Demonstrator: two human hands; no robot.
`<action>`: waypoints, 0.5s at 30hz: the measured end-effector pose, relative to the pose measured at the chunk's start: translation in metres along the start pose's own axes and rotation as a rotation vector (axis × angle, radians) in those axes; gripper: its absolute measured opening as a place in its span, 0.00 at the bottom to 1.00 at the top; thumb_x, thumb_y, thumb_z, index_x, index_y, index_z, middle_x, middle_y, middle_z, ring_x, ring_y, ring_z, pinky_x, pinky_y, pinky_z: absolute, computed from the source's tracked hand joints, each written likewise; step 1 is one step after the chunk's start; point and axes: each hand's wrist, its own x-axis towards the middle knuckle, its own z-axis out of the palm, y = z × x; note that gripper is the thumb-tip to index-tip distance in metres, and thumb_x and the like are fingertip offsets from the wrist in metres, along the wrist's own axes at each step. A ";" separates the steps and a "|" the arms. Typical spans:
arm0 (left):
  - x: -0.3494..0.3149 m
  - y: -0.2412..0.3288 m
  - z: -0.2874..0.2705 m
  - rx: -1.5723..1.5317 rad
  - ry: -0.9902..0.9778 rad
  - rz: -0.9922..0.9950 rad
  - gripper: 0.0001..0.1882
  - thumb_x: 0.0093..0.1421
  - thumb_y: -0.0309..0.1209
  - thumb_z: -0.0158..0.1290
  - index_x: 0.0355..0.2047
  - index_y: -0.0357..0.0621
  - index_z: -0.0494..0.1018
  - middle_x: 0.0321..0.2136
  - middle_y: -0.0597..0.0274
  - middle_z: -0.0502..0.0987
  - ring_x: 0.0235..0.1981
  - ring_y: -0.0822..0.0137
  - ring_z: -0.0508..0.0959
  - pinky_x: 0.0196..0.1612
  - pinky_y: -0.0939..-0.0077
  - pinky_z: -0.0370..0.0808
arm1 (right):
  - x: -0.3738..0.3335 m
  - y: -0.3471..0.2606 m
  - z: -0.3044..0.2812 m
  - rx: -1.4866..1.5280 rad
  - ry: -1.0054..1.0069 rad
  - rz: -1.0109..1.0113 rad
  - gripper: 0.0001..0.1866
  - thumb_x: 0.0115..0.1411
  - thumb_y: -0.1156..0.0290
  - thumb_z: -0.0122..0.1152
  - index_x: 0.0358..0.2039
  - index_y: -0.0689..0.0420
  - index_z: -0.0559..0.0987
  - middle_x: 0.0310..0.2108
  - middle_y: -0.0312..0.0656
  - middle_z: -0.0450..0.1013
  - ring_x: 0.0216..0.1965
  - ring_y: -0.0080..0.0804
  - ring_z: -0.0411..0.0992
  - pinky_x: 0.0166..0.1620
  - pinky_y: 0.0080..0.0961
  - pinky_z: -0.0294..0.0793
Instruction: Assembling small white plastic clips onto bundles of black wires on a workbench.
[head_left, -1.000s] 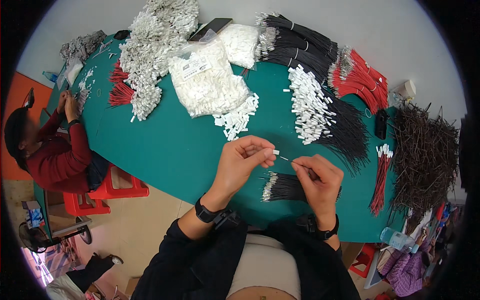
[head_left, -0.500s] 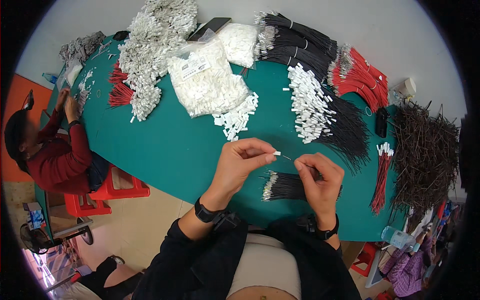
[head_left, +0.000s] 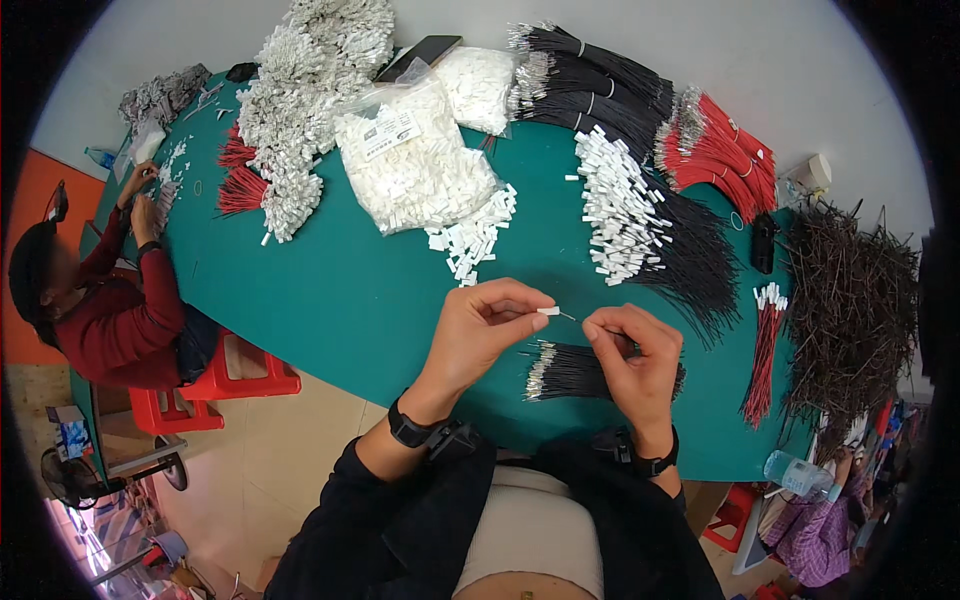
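Between thumb and fingertips, my left hand (head_left: 478, 330) pinches a small white plastic connector housing (head_left: 549, 311). Facing it from the right, my right hand (head_left: 642, 358) is closed on a thin wire, whose metal terminal (head_left: 568, 317) points at the housing; whether the tip is inside it I cannot tell. Under my right hand lies a bundle of black wires (head_left: 575, 373) with bare metal terminals to the left. Loose white housings (head_left: 470, 240) are scattered beyond my left hand. A heap of black wires capped with white housings (head_left: 620, 215) lies beyond my right hand.
A clear bag of white housings (head_left: 410, 165) stands at the far middle of the green table (head_left: 330, 270). Red wire bundles (head_left: 715, 155) and a dark wire tangle (head_left: 850, 310) lie right. A person in a dark red top (head_left: 120, 310) works at the left.
My right hand has moved slightly left, bringing the wire's terminal closer to the housing. One hand of the person at the left has moved up and away from the other.
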 end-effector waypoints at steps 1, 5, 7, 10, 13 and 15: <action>0.000 0.001 -0.001 0.001 0.000 0.001 0.08 0.59 0.15 0.63 0.39 0.34 0.83 0.38 0.60 0.83 0.40 0.74 0.82 0.46 0.81 0.78 | 0.000 0.000 0.000 0.001 0.000 -0.001 0.02 0.58 0.81 0.69 0.32 0.62 0.83 0.23 0.36 0.74 0.20 0.18 0.65 0.23 0.19 0.60; 0.000 0.001 -0.001 0.033 -0.029 -0.009 0.09 0.59 0.15 0.63 0.40 0.35 0.83 0.37 0.62 0.83 0.39 0.75 0.81 0.45 0.82 0.78 | 0.000 0.000 0.001 0.009 -0.020 0.010 0.03 0.57 0.81 0.69 0.32 0.61 0.84 0.23 0.36 0.75 0.20 0.19 0.65 0.23 0.19 0.60; 0.000 0.000 -0.001 0.027 -0.034 -0.012 0.09 0.59 0.15 0.63 0.40 0.35 0.84 0.37 0.62 0.83 0.39 0.75 0.81 0.45 0.82 0.77 | 0.000 0.000 0.001 0.012 -0.022 0.007 0.03 0.57 0.81 0.69 0.32 0.61 0.84 0.23 0.36 0.75 0.20 0.19 0.65 0.23 0.19 0.60; 0.000 0.003 -0.001 0.032 -0.038 0.000 0.09 0.59 0.16 0.63 0.40 0.34 0.84 0.37 0.61 0.84 0.39 0.74 0.82 0.45 0.82 0.78 | 0.000 -0.001 0.001 0.015 -0.032 0.021 0.03 0.57 0.81 0.69 0.32 0.62 0.84 0.23 0.36 0.75 0.20 0.19 0.66 0.23 0.19 0.60; -0.001 0.004 -0.002 0.023 -0.026 -0.030 0.08 0.59 0.16 0.64 0.40 0.34 0.84 0.37 0.60 0.84 0.39 0.73 0.82 0.44 0.81 0.78 | -0.001 0.000 0.002 0.025 -0.034 0.021 0.03 0.57 0.81 0.69 0.32 0.62 0.84 0.24 0.36 0.76 0.20 0.19 0.66 0.23 0.19 0.61; -0.001 0.002 -0.003 0.017 -0.028 -0.045 0.08 0.59 0.17 0.64 0.39 0.34 0.84 0.38 0.59 0.85 0.39 0.73 0.83 0.44 0.80 0.79 | 0.000 -0.001 0.003 0.032 -0.035 0.015 0.03 0.58 0.82 0.69 0.33 0.62 0.84 0.24 0.37 0.76 0.21 0.19 0.67 0.23 0.19 0.62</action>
